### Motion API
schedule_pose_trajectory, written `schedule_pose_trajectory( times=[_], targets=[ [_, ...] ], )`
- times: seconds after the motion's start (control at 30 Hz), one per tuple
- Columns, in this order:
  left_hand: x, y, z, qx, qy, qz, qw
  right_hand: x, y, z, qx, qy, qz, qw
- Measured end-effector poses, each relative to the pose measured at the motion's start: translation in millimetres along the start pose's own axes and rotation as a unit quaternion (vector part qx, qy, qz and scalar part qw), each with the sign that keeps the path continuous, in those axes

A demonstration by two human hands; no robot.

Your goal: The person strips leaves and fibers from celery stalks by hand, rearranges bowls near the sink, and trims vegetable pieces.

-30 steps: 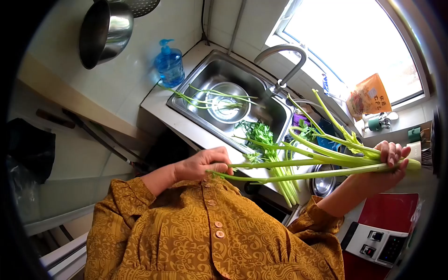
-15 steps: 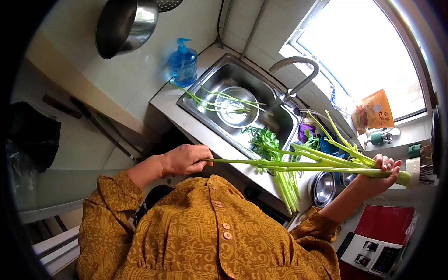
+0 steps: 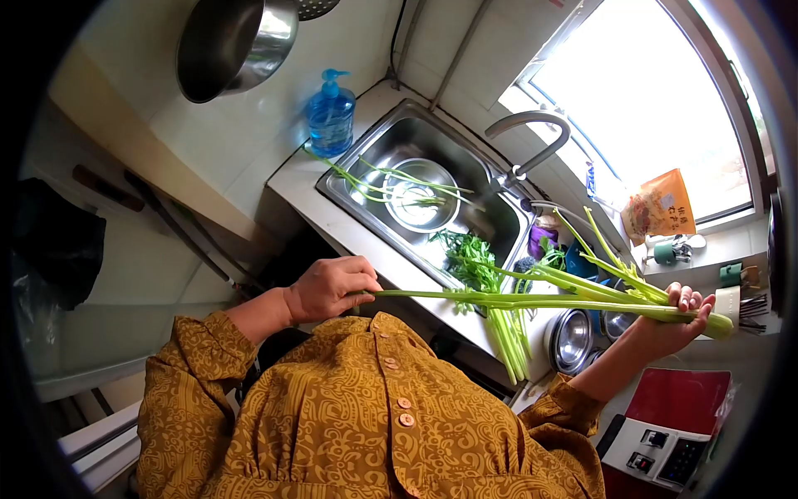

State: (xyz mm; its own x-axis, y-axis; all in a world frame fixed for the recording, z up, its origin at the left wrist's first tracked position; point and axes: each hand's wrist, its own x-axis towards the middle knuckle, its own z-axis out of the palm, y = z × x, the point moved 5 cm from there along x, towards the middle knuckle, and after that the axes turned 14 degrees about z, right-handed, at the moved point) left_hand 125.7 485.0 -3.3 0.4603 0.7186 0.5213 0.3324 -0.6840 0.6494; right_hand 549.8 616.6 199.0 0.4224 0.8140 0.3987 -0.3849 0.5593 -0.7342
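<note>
A bunch of celery [image 3: 582, 301] stretches sideways in front of my body. My right hand [image 3: 677, 314] wraps around its thick pale base. At the other side, my left hand [image 3: 332, 287] pinches the thin tip of one long stalk, pulled out nearly level. Below and behind that stalk, cut celery stalks [image 3: 507, 341] with leafy tops [image 3: 470, 254] lie over the sink's front edge and the counter. A few thin stalks [image 3: 399, 175] rest across a metal bowl [image 3: 422, 218] in the steel sink [image 3: 366, 218].
A blue pump bottle [image 3: 331, 116] stands at the sink's left corner. The faucet [image 3: 540, 121] arches over the back rim. Metal bowls [image 3: 570, 341] sit on the counter near my right forearm. An orange bag [image 3: 661, 204] is on the windowsill. A pot [image 3: 237, 50] hangs at upper left.
Both hands keep their hold on the celery and have barely moved. The view has shifted slightly.
</note>
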Motion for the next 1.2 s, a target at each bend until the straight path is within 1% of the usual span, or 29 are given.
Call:
schedule_pose_trajectory(
  times=[0.03, 0.1, 0.13, 0.2, 0.27, 0.33, 0.37, 0.4, 0.47, 0.5, 0.53, 0.6, 0.63, 0.7, 0.73, 0.8, 0.83, 0.87, 0.93, 0.97, 1.03, 1.1, 1.17, 1.2],
  targets=[
    [1, -1, 0, -0.002, -0.001, 0.002, 1.000, 0, -1, 1, -0.003, -0.009, -0.003, 1.000],
    [2, -3, 6, -0.013, -0.041, -0.014, 0.999, -2, -4, 2, -0.005, -0.016, -0.008, 1.000],
    [3, -3, 6, -0.017, -0.045, -0.007, 0.999, -3, -5, 6, -0.005, -0.014, -0.014, 1.000],
    [3, -8, 9, 0.034, -0.093, -0.029, 0.995, -4, -6, 6, 0.012, 0.003, -0.011, 1.000],
    [8, -8, 9, 0.037, -0.096, 0.005, 0.995, -5, -6, 7, 0.029, -0.009, -0.008, 0.999],
    [5, -18, 8, -0.103, -0.042, -0.089, 0.990, -8, -11, 8, 0.022, 0.010, -0.026, 0.999],
    [2, -22, 9, -0.198, -0.024, -0.157, 0.967, -8, -15, 7, 0.018, 0.013, -0.033, 0.999],
    [3, -21, 14, -0.199, -0.029, -0.155, 0.967, -8, -18, 5, 0.016, 0.016, -0.039, 0.999],
    [7, -18, 19, -0.300, 0.039, -0.126, 0.945, -7, -22, -1, 0.013, 0.028, -0.045, 0.999],
    [8, -14, 20, -0.389, 0.015, -0.197, 0.900, -6, -24, -4, 0.010, 0.035, -0.051, 0.998],
    [9, -14, 18, -0.388, 0.015, -0.197, 0.900, -4, -25, -8, 0.011, 0.035, -0.050, 0.998],
    [15, -10, 15, -0.269, -0.039, -0.129, 0.954, -1, -26, -17, 0.022, 0.032, -0.044, 0.998],
    [16, -11, 16, -0.268, -0.038, -0.132, 0.954, -1, -27, -19, 0.012, 0.036, -0.043, 0.998],
    [17, -11, 17, -0.282, 0.017, -0.132, 0.950, -3, -31, -19, 0.015, 0.030, -0.036, 0.999],
    [13, -12, 19, -0.278, 0.020, -0.139, 0.950, -4, -32, -17, 0.017, 0.023, -0.033, 0.999],
    [3, -20, 28, -0.402, 0.042, -0.230, 0.885, -6, -31, -11, 0.015, 0.011, -0.032, 0.999],
    [7, -17, 31, -0.427, 0.056, -0.229, 0.873, -4, -31, -13, 0.018, 0.014, -0.029, 0.999],
    [9, -13, 34, -0.433, 0.049, -0.217, 0.874, -2, -31, -16, 0.021, 0.016, -0.028, 0.999],
    [9, -10, 41, -0.492, 0.029, -0.230, 0.839, 3, -29, -23, 0.019, 0.017, -0.026, 0.999],
    [11, -9, 38, -0.492, 0.033, -0.233, 0.838, 5, -30, -26, 0.015, 0.019, -0.029, 0.999],
    [13, -2, 35, -0.534, -0.017, -0.304, 0.789, 9, -28, -30, 0.002, 0.022, -0.028, 0.999],
    [10, -1, 35, -0.534, -0.010, -0.288, 0.795, 10, -26, -30, -0.012, 0.025, -0.030, 0.999],
    [10, 1, 37, -0.534, -0.001, -0.272, 0.800, 10, -23, -32, -0.019, 0.052, -0.026, 0.998],
    [12, 0, 36, -0.492, -0.008, -0.252, 0.833, 9, -23, -33, -0.019, 0.052, -0.026, 0.998]
  ],
)
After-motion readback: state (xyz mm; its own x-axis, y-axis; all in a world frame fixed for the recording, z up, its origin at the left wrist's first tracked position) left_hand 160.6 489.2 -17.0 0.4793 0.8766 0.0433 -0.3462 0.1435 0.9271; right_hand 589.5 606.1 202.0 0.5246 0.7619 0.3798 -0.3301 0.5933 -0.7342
